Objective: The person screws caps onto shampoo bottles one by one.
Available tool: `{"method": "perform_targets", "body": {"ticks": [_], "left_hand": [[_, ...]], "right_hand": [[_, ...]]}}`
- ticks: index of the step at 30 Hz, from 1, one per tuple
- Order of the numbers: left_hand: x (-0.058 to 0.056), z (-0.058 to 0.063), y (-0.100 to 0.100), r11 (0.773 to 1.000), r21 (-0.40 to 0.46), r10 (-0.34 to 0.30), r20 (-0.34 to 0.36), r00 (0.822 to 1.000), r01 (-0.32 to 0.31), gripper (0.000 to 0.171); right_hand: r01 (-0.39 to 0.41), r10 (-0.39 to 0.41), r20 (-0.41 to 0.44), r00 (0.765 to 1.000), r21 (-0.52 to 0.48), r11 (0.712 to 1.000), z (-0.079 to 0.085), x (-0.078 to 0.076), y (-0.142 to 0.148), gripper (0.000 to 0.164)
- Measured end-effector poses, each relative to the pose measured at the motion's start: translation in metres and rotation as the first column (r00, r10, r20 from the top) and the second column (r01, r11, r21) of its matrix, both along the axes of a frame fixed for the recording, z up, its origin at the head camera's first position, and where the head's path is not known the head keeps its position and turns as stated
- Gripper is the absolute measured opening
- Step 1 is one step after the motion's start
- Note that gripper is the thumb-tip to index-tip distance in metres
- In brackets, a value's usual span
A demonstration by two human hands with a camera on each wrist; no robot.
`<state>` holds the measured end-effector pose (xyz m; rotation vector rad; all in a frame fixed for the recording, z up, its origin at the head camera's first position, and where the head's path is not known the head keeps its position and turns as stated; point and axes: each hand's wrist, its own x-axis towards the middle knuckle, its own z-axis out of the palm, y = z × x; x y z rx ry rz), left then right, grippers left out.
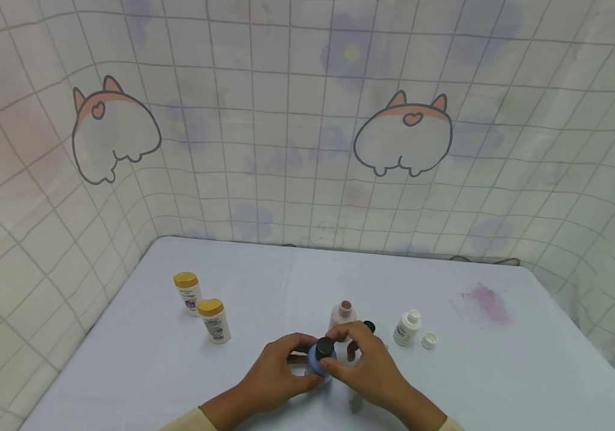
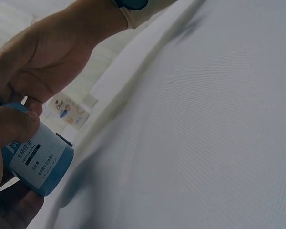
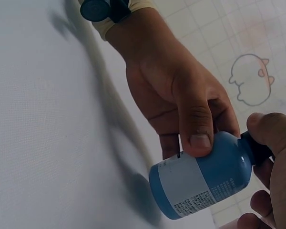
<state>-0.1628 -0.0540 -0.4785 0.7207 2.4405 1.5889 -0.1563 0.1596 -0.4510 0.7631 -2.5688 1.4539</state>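
A small blue bottle with a white label is held up in front of me, its black cap pointing up in the head view. My left hand grips the bottle's body, thumb on the near side and fingers round the far side. With thumb and fingers, my right hand pinches the black cap. Just behind the right hand stands a pale pinkish bottle with a brownish top. Another black cap shows past the right hand, the rest of that container mostly hidden.
Right of the hands, a white bottle stands uncapped beside a small white cap. Two white bottles with yellow caps, the nearer bottle and the farther bottle, stand to the left. A pink stain marks the white table.
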Motion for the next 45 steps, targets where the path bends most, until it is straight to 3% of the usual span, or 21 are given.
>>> {"method": "perform_targets", "body": {"ticks": [6, 15, 27, 33, 39, 45], "left_hand": [[0.0006, 0.0012, 0.0, 1.0, -0.008, 0.004, 0.008, 1.0, -0.004, 0.052], [0.0011, 0.0002, 0.0006, 1.0, 0.004, 0.001, 0.016, 1.0, -0.001, 0.054], [0.0028, 0.0003, 0.0009, 1.0, 0.026, -0.004, 0.028, 1.0, 0.003, 0.051], [0.0034, 0.0002, 0.0011, 1.0, 0.02, -0.002, 0.018, 1.0, 0.001, 0.049], [0.0021, -0.0011, 0.0009, 1.0, 0.02, -0.004, 0.017, 1.0, 0.003, 0.05], [0.0007, -0.0009, -0.0001, 1.0, 0.009, -0.001, 0.016, 1.0, 0.001, 0.053]], "right_hand": [[0.002, -0.002, 0.007, 1.0, -0.011, 1.0, -0.0024, -0.0007, 0.0001, 0.045], [-0.127, 0.123, -0.116, 0.986, -0.027, 0.992, -0.009, -0.0032, 0.002, 0.044], [-0.04, 0.04, -0.039, 0.998, 0.015, 0.999, -0.0064, 0.0014, 0.001, 0.035], [0.018, -0.019, 0.022, 1.0, 0.016, 1.0, -0.0057, 0.0012, -0.0008, 0.039], [0.027, -0.03, 0.065, 0.997, 0.045, 0.999, -0.0043, 0.0028, 0.0, 0.046], [-0.091, 0.091, -0.092, 0.992, 0.001, 0.996, -0.0027, 0.0013, 0.0026, 0.045]]}}
